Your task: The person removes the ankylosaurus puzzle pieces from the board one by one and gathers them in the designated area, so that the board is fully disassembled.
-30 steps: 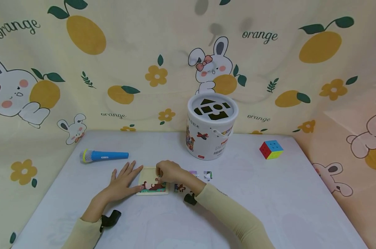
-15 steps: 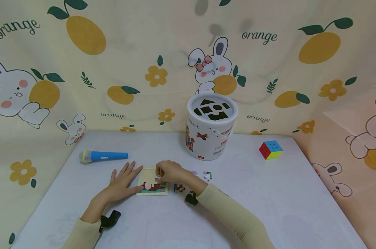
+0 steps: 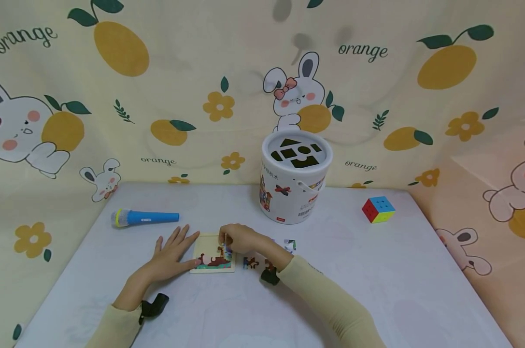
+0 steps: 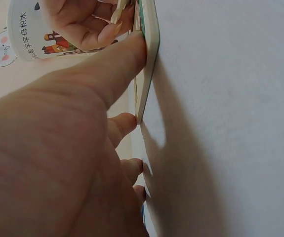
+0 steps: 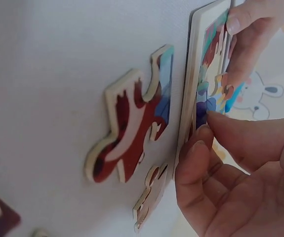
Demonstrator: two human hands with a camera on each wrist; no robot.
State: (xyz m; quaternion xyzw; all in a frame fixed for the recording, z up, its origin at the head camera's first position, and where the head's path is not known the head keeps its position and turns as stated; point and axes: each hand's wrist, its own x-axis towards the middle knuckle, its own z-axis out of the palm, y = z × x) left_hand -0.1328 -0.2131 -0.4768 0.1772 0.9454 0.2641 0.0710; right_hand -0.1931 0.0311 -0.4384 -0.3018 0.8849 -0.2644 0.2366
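A wooden puzzle board [image 3: 206, 245] lies on the table, its lower part filled with a brown and teal picture. My left hand [image 3: 172, 257] spreads its fingers at the board's left side. In the left wrist view its thumb [image 4: 124, 57] presses on the board's edge. My right hand [image 3: 240, 239] is over the board's right side. Between thumb and index finger it pinches a jigsaw piece [image 5: 202, 106] with blue and purple print, partly hidden by the fingers. Loose jigsaw pieces [image 5: 134, 121] lie beside the board, close to the right wrist.
A blue toy microphone [image 3: 151, 217] lies behind my left hand. The white bucket [image 3: 288, 193] with a shape-cut lid stands at the back. A puzzle cube [image 3: 378, 209] is at the far right, and another loose piece [image 3: 290, 245] lies beyond my right forearm.
My right hand has shifted slightly to the right along the board, and more of the coloured piece under its fingertips shows. My left hand has stayed in place.
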